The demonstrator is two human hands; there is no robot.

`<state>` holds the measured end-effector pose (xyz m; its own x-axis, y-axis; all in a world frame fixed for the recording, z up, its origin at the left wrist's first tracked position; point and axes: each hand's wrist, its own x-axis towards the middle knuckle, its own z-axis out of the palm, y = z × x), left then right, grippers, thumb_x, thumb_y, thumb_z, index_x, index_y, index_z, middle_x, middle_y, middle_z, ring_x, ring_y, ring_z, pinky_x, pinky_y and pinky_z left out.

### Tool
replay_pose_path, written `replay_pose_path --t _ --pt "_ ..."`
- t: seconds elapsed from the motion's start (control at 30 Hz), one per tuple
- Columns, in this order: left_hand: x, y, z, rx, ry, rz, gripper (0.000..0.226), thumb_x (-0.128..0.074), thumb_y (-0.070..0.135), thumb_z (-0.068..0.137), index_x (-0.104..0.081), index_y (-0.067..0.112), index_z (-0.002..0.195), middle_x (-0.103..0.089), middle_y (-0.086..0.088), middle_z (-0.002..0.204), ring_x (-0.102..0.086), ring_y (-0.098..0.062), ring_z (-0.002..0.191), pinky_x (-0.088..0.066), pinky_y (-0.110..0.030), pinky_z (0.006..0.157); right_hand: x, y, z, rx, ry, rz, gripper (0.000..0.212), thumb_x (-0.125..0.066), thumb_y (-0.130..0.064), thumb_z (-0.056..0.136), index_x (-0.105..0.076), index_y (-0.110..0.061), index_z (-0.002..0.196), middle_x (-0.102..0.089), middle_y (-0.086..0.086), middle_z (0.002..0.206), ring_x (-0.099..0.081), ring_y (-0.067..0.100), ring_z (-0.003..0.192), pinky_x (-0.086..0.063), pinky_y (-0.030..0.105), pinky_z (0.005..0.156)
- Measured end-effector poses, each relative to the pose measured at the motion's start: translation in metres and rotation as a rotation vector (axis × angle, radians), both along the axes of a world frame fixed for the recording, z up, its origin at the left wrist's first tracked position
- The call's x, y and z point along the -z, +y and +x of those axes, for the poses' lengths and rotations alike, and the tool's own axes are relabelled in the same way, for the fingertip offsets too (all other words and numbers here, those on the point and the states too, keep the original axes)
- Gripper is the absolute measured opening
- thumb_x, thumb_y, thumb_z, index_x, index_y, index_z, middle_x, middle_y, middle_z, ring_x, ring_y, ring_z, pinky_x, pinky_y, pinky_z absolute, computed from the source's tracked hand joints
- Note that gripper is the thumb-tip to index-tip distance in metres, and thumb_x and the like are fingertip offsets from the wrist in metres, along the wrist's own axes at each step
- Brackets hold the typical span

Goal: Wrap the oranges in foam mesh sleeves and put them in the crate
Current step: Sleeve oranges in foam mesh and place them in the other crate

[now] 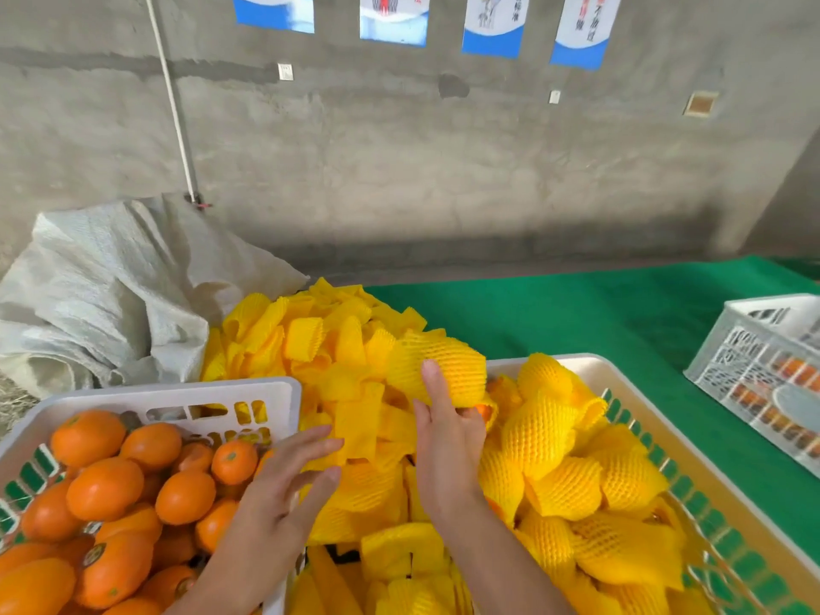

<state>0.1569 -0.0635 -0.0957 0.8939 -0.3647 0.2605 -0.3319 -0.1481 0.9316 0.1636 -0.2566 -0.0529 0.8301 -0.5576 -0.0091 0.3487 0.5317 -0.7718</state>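
Note:
My right hand point(448, 437) grips an orange wrapped in a yellow foam mesh sleeve point(448, 370), held above the left rim of the right crate point(590, 364); a bit of orange skin shows below the sleeve. Several wrapped oranges point(572, 477) fill that crate. My left hand point(288, 486) hovers with straight, spread fingers over the edge of the pile of empty yellow sleeves point(341, 348), holding nothing. At lower left a white crate point(186, 392) holds several bare oranges point(106, 486).
A grey woven sack point(102, 295) lies behind the left crate. Green cloth point(599, 312) covers the table. Another white slotted crate point(763, 375) with oranges stands at the right edge. A concrete wall runs behind.

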Motion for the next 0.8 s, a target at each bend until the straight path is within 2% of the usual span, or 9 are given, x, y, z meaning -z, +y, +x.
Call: replay_pose_path --t 0.1,0.23,0.3,0.4,0.5,0.57,0.63,0.7,0.8 --pt "0.005 -0.002 0.001 0.002 -0.049 0.134 0.031 -0.064 0.034 0.094 -0.068 0.053 0.118 -0.049 0.033 0.143 -0.050 0.006 0.132 -0.050 -0.017 0.097 -0.009 -0.017 0.000 0.076 -0.042 0.324 0.082 -0.085 -0.051 0.065 -0.062 -0.013 0.135 -0.072 0.004 0.128 -0.072 0.020 0.113 -0.055 0.034 0.096" --pt "0.013 -0.002 0.003 -0.039 -0.124 0.251 0.025 -0.066 0.039 0.090 -0.072 0.048 0.113 -0.050 0.034 0.139 -0.057 0.004 0.120 -0.053 -0.034 0.095 -0.012 -0.031 -0.004 0.148 -0.060 0.429 0.079 -0.072 -0.059 0.079 -0.055 -0.013 0.141 -0.070 0.014 0.129 -0.073 0.033 0.109 -0.054 0.042 0.100" --pt "0.016 -0.001 0.004 -0.040 -0.143 0.277 0.027 -0.064 0.044 0.090 -0.068 0.051 0.115 -0.050 0.033 0.141 -0.058 0.004 0.119 -0.054 -0.036 0.093 -0.011 -0.032 -0.003 0.171 -0.053 0.424 0.082 -0.068 -0.060 0.083 -0.045 -0.016 0.148 -0.071 0.011 0.127 -0.074 0.035 0.108 -0.055 0.045 0.100" --pt "0.019 -0.001 0.006 -0.051 -0.177 0.311 0.028 -0.061 0.051 0.089 -0.066 0.052 0.117 -0.051 0.031 0.141 -0.059 0.003 0.117 -0.056 -0.037 0.090 -0.010 -0.030 -0.003 0.169 -0.048 0.405 0.075 -0.068 -0.060 0.082 -0.044 -0.022 0.141 -0.075 0.011 0.119 -0.074 0.037 0.104 -0.056 0.046 0.097" --pt "0.022 0.001 0.006 -0.057 -0.211 0.333 0.027 -0.060 0.051 0.091 -0.066 0.052 0.117 -0.051 0.031 0.141 -0.058 0.001 0.119 -0.055 -0.032 0.090 0.001 -0.024 0.002 0.146 -0.004 0.321 0.042 -0.066 -0.042 0.097 -0.050 -0.016 0.125 -0.076 0.015 0.112 -0.076 0.037 0.100 -0.058 0.047 0.095" --pt "0.021 0.003 0.004 -0.067 -0.237 0.353 0.026 -0.058 0.053 0.093 -0.065 0.053 0.118 -0.048 0.033 0.143 -0.049 0.004 0.130 -0.052 -0.016 0.087 0.011 -0.015 0.006 0.114 0.053 0.207 0.025 -0.061 -0.022 0.104 -0.049 -0.010 0.122 -0.072 0.022 0.115 -0.076 0.037 0.097 -0.060 0.044 0.091" --pt "0.017 0.004 0.000 -0.080 -0.225 0.370 0.029 -0.057 0.056 0.094 -0.063 0.054 0.122 -0.040 0.035 0.148 -0.032 0.009 0.140 -0.042 0.000 0.084 0.022 -0.006 0.008 0.038 0.130 0.062 0.026 -0.058 -0.013 0.105 -0.045 -0.010 0.126 -0.069 0.020 0.119 -0.076 0.034 0.097 -0.060 0.040 0.091" --pt "0.012 0.006 -0.003 -0.079 -0.186 0.384 0.035 -0.056 0.058 0.094 -0.058 0.054 0.129 -0.031 0.031 0.155 -0.020 0.007 0.146 -0.034 0.007 0.086 0.032 0.003 0.008 -0.085 0.248 -0.091 0.034 -0.062 -0.013 0.103 -0.043 -0.015 0.132 -0.067 0.013 0.120 -0.074 0.030 0.102 -0.059 0.039 0.095" --pt "0.009 0.008 -0.003 -0.085 -0.121 0.404 0.052 -0.052 0.051 0.099 -0.039 0.046 0.149 -0.013 0.026 0.165 -0.005 0.002 0.154 -0.022 -0.010 0.112 0.043 0.011 0.008 -0.301 0.492 -0.330 0.044 -0.069 -0.016 0.098 -0.047 -0.013 0.136 -0.067 0.006 0.111 -0.069 0.030 0.109 -0.056 0.042 0.100"
